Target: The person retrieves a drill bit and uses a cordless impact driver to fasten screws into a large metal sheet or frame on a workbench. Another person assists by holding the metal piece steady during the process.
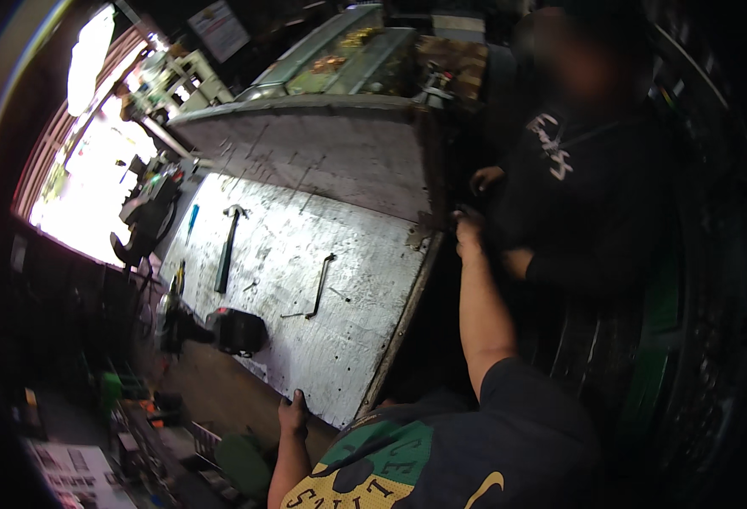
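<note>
My left hand (293, 411) is at the near edge of a worn, whitish workbench (365, 254), thumb apart from the fingers and nothing seen in it. My right arm stretches forward past the bench's right edge. At its end my right hand (469, 231) looks closed, close to a co-worker's hands; darkness hides what its fingers hold. A claw hammer (226, 259) with a dark handle lies on the bench. Right of it is a thin bent metal tool (320, 287). Nearest my left hand is a cordless drill (174, 321) with a black battery (238, 331).
A co-worker in a dark top (577, 187) stands to the right, facing the bench. An upright board (314, 153) with nails closes the bench's far side. A blue slim tool (193, 222) lies at the left. Glass-sided bins (322, 64) stand behind; machinery (153, 208) is beyond the left edge.
</note>
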`<action>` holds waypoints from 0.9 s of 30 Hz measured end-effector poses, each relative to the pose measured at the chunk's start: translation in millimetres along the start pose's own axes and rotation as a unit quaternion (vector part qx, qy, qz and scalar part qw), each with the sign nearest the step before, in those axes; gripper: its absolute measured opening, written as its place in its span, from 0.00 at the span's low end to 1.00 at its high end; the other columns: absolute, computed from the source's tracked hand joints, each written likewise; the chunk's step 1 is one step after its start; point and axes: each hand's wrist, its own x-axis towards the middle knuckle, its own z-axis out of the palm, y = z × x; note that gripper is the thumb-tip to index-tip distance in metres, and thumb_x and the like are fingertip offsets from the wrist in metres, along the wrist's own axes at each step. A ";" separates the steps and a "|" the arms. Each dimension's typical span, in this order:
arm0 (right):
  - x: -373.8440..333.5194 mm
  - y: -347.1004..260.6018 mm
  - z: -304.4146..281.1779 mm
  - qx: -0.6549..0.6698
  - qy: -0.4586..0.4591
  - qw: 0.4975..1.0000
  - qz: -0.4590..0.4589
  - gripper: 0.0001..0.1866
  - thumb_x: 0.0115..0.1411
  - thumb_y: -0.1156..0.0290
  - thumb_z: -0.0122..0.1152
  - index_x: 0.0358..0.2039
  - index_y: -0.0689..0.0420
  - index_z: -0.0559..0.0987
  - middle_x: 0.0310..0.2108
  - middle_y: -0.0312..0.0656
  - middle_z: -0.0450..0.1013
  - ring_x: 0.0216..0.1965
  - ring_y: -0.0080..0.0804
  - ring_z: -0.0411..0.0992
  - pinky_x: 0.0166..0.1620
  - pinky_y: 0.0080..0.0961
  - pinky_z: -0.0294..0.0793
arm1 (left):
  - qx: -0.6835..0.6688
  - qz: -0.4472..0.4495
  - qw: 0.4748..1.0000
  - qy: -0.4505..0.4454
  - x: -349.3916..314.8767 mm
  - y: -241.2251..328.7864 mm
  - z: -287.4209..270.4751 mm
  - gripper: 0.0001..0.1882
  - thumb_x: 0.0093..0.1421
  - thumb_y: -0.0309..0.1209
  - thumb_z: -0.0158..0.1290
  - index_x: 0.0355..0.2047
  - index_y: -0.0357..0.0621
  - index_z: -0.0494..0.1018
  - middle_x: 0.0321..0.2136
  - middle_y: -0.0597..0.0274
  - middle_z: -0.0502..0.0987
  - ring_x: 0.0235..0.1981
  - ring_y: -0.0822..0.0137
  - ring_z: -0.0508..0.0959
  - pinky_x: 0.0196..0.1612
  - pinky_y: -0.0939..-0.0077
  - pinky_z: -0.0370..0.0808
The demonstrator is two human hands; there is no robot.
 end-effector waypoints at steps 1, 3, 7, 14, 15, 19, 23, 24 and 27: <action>1.7 -1.1 2.1 0.024 0.000 1.000 -0.008 0.20 0.65 0.78 0.61 0.58 0.61 0.81 0.45 0.39 0.80 0.41 0.29 0.77 0.46 0.31 0.77 | -0.003 0.033 0.999 0.023 5.6 -7.5 2.6 0.31 0.68 0.47 0.63 0.55 0.33 0.66 0.24 0.69 0.69 0.20 0.75 0.66 0.22 0.74 0.66; 4.3 -1.2 5.7 0.069 0.019 0.997 -0.007 0.18 0.64 0.80 0.62 0.54 0.62 0.82 0.42 0.39 0.81 0.41 0.30 0.77 0.46 0.30 0.77 | -0.012 0.046 0.999 0.017 15.3 -25.1 1.8 0.30 0.68 0.48 0.63 0.53 0.33 0.68 0.23 0.68 0.69 0.20 0.75 0.66 0.22 0.74 0.65; 3.6 -1.7 10.8 0.125 0.032 0.992 0.000 0.11 0.62 0.82 0.61 0.44 0.59 0.83 0.34 0.34 0.76 0.32 0.25 0.73 0.36 0.26 0.73 | 0.008 0.063 0.997 0.032 33.5 -55.6 2.0 0.32 0.67 0.51 0.63 0.53 0.32 0.72 0.27 0.64 0.74 0.23 0.71 0.71 0.26 0.72 0.69; -4.7 -31.2 15.0 0.134 0.049 0.989 0.046 0.06 0.66 0.81 0.59 0.41 0.59 0.81 0.34 0.34 0.76 0.31 0.26 0.74 0.35 0.27 0.74 | 0.050 0.056 0.996 0.043 33.2 -51.5 3.2 0.41 0.63 0.55 0.65 0.58 0.25 0.74 0.52 0.37 0.82 0.55 0.49 0.82 0.59 0.61 0.76; -5.3 -33.0 17.4 0.157 0.029 0.987 0.032 0.06 0.68 0.80 0.58 0.41 0.53 0.77 0.33 0.31 0.75 0.33 0.25 0.75 0.36 0.25 0.75 | 0.049 0.059 0.996 0.039 29.5 -47.8 3.0 0.41 0.64 0.53 0.65 0.59 0.24 0.72 0.52 0.40 0.82 0.53 0.52 0.81 0.57 0.62 0.76; 3.3 -37.8 17.1 0.222 0.019 0.975 0.005 0.06 0.69 0.79 0.58 0.44 0.54 0.78 0.34 0.32 0.76 0.32 0.25 0.75 0.37 0.25 0.76 | 0.017 0.058 0.998 0.019 20.1 -37.0 4.7 0.42 0.65 0.50 0.65 0.61 0.21 0.69 0.52 0.42 0.81 0.50 0.57 0.80 0.55 0.64 0.77; 2.5 -45.8 10.2 0.245 -0.019 0.969 0.007 0.06 0.69 0.74 0.62 0.45 0.55 0.79 0.34 0.32 0.77 0.32 0.24 0.75 0.37 0.24 0.76 | 0.062 0.047 0.995 0.059 20.6 -34.8 6.2 0.42 0.64 0.50 0.66 0.61 0.20 0.70 0.54 0.39 0.80 0.51 0.56 0.81 0.55 0.64 0.77; -4.1 -52.6 8.1 0.234 0.000 0.972 0.018 0.06 0.69 0.72 0.63 0.45 0.55 0.80 0.34 0.32 0.77 0.32 0.24 0.74 0.37 0.23 0.76 | 0.052 0.053 0.996 0.055 20.7 -34.4 6.2 0.43 0.63 0.51 0.67 0.61 0.21 0.70 0.55 0.38 0.80 0.54 0.53 0.81 0.58 0.63 0.76; -59.8 -61.6 27.2 -0.091 0.126 0.975 -0.161 0.20 0.73 0.63 0.58 0.62 0.56 0.75 0.61 0.48 0.74 0.60 0.39 0.72 0.64 0.32 0.70 | 0.046 0.045 0.997 0.040 16.6 -30.3 4.7 0.44 0.62 0.53 0.67 0.61 0.23 0.71 0.57 0.36 0.79 0.59 0.48 0.80 0.62 0.63 0.74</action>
